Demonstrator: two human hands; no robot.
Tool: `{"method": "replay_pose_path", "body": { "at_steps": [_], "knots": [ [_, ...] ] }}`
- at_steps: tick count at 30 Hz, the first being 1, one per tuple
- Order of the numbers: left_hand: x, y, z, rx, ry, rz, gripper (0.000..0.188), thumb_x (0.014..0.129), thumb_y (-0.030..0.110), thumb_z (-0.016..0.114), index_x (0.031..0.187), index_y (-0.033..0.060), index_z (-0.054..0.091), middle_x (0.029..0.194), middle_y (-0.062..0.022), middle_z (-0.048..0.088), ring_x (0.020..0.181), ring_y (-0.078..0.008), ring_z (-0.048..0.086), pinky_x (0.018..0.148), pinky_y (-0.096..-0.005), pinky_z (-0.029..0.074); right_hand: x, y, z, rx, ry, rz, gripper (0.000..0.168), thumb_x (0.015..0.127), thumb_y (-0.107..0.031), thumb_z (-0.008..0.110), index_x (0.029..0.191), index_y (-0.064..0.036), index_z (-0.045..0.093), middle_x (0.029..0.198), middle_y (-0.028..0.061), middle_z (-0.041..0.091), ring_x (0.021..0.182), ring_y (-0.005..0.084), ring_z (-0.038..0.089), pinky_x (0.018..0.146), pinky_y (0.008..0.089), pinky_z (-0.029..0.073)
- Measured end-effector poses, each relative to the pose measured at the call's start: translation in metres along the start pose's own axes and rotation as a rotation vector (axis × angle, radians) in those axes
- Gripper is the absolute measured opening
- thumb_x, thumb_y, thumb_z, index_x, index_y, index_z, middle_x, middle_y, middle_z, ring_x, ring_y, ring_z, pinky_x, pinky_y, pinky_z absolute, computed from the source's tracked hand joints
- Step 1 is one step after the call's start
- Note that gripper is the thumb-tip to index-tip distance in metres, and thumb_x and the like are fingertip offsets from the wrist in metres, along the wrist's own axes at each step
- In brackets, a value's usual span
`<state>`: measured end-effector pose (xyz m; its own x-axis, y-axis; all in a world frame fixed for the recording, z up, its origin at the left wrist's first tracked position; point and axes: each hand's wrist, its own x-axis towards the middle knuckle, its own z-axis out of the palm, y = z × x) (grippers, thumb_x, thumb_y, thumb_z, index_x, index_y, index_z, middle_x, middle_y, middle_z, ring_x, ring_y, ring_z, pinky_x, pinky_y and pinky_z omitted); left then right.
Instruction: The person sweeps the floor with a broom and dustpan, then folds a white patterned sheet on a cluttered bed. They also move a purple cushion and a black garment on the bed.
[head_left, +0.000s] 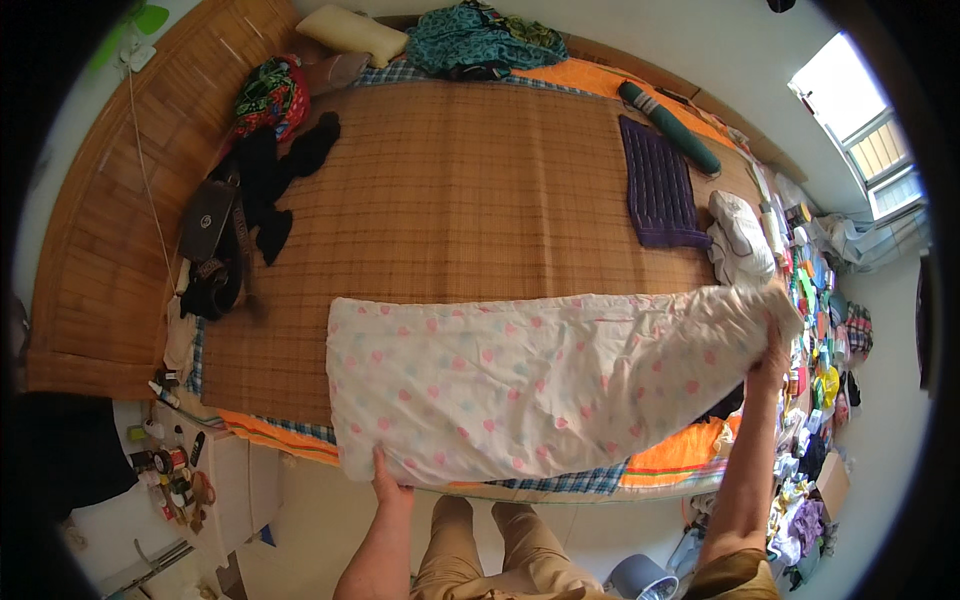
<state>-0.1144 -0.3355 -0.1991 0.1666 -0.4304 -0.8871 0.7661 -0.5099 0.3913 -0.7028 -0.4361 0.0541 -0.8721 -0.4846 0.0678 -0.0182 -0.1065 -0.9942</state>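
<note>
A long white cloth (487, 382) with pink and pale blue spots, folded into a strip, stretches across the near side of the bed. My left hand (390, 484) grips its near edge by the left corner, thumb on top. At the far right end, my right hand (769, 352) holds the bunched, lifted end of the cloth, its fingers partly hidden. Under and beyond the cloth spreads a brown woven mat (465, 187). Orange bedding (675, 454) and blue checked fabric (577, 481) show below the cloth's near edge.
Black clothing (262, 169) and a dark bag (206, 221) lie at the left. A purple folded mat (660, 184), a green roll (671, 127) and a white bundle (739, 236) are at the right. Cluttered items line the right wall. A bedside cabinet (232, 465) stands near left.
</note>
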Motion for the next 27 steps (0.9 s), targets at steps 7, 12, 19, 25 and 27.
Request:
{"method": "replay_pose_path", "body": {
  "at_steps": [7, 12, 19, 25, 27],
  "knots": [
    [-0.049, 0.020, 0.003, -0.052, 0.073, -0.006, 0.071, 0.084, 0.056, 0.058, 0.140, 0.0186, 0.037, 0.142, -0.0051, 0.040, 0.128, -0.0289, 0.039, 0.105, -0.0485, 0.031, -0.263, -0.008, 0.120, -0.469, -0.894, -0.354, 0.061, 0.062, -0.011, 0.080, 0.117, -0.003, 0.056, 0.112, 0.0102, 0.061, 0.105, 0.0244, 0.058, 0.087, 0.0389, 0.047],
    [-0.042, 0.032, -0.006, -0.268, -0.474, 0.145, 0.068, 0.091, 0.064, 0.023, 0.143, 0.0211, 0.033, 0.147, -0.0025, 0.032, 0.132, -0.0285, 0.032, 0.107, -0.0546, 0.027, -0.382, 0.023, 0.146, -0.546, -1.661, -0.234, 0.055, 0.071, -0.019, 0.073, 0.122, -0.009, 0.057, 0.108, 0.0125, 0.062, 0.098, 0.0319, 0.058, 0.087, 0.0415, 0.047],
    [-0.050, 0.040, -0.038, -0.438, -0.358, 0.124, 0.077, 0.088, 0.071, 0.025, 0.147, 0.0212, 0.025, 0.151, -0.0009, 0.027, 0.136, -0.0273, 0.029, 0.105, -0.0579, 0.028, -0.299, 0.102, 0.053, -0.759, -0.944, -0.004, 0.046, 0.077, -0.014, 0.073, 0.119, -0.006, 0.057, 0.106, 0.0108, 0.064, 0.091, 0.0239, 0.061, 0.080, 0.0356, 0.051],
    [-0.023, 0.080, -0.046, 0.367, -0.126, 0.365, 0.079, 0.087, 0.051, 0.053, 0.147, 0.0104, 0.022, 0.148, -0.0121, 0.030, 0.133, -0.0286, 0.033, 0.108, -0.0424, 0.030, -0.218, 0.204, -0.028, -0.863, -0.646, 0.457, 0.090, 0.074, -0.038, 0.076, 0.139, 0.005, 0.031, 0.132, 0.0256, 0.047, 0.112, 0.0270, 0.053, 0.094, 0.0369, 0.044],
    [-0.022, 0.092, -0.047, 0.853, -0.186, 0.549, 0.083, 0.082, 0.030, 0.066, 0.146, 0.0034, 0.020, 0.146, -0.0155, 0.031, 0.133, -0.0279, 0.033, 0.108, -0.0387, 0.030, -0.225, 0.204, -0.010, -0.748, -0.775, 0.882, 0.091, 0.074, -0.040, 0.076, 0.140, 0.004, 0.031, 0.134, 0.0247, 0.046, 0.122, 0.0290, 0.047, 0.100, 0.0370, 0.040]
  ]
}}
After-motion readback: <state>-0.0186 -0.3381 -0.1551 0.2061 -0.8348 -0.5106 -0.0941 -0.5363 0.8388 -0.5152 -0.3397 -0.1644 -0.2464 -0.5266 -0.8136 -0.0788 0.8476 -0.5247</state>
